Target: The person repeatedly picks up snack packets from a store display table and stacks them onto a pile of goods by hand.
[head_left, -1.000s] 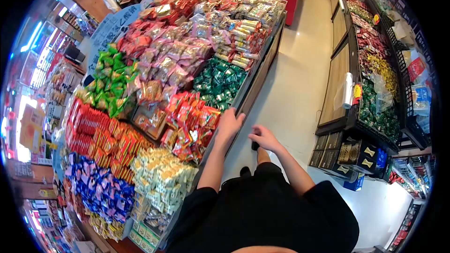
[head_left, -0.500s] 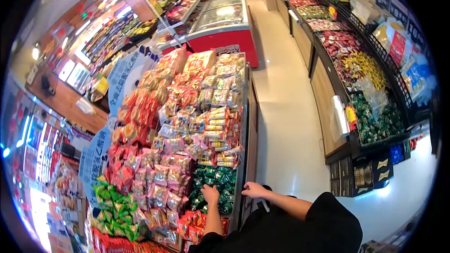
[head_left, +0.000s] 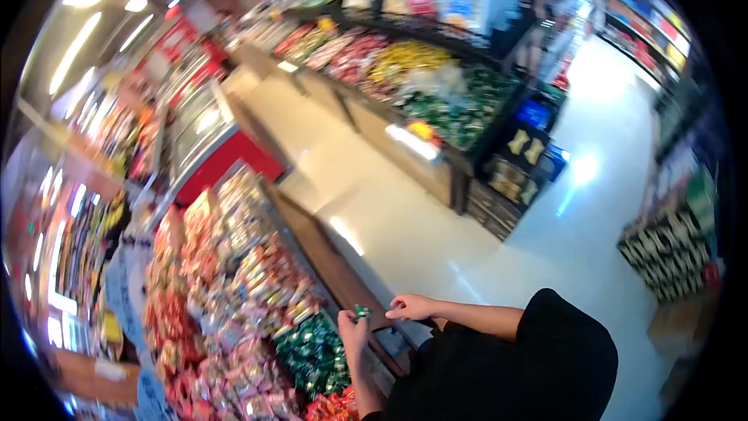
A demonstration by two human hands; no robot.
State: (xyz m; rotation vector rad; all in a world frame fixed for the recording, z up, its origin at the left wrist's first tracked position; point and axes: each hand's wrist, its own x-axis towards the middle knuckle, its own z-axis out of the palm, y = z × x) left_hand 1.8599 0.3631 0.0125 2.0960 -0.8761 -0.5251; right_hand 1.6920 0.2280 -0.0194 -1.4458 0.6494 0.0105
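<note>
A green-wrapped candy [head_left: 362, 312] shows at the fingertips of my left hand [head_left: 353, 332], which is closed on it above the display's edge. Below and to the left of that hand lies a pile of the same dark green wrapped candies [head_left: 313, 352]. My right hand [head_left: 414, 307] is a short way to the right, over the aisle side of the display. Its fingers are drawn together in a pinch, and whatever may be in them is too small to make out. A gap separates the two hands.
Packaged snacks [head_left: 265, 284] fill the display on the left, with red packets [head_left: 331, 405] by my left forearm. Across the aisle floor [head_left: 389, 203] stands a shelf of candy bins [head_left: 409, 62]. Stacked boxes [head_left: 666, 253] stand at right; a red-sided freezer [head_left: 226, 164] is farther off.
My view has swung to the right. My left hand has come up off the green candies with one in its fingers and is closer to my right hand, which stays pinched.
</note>
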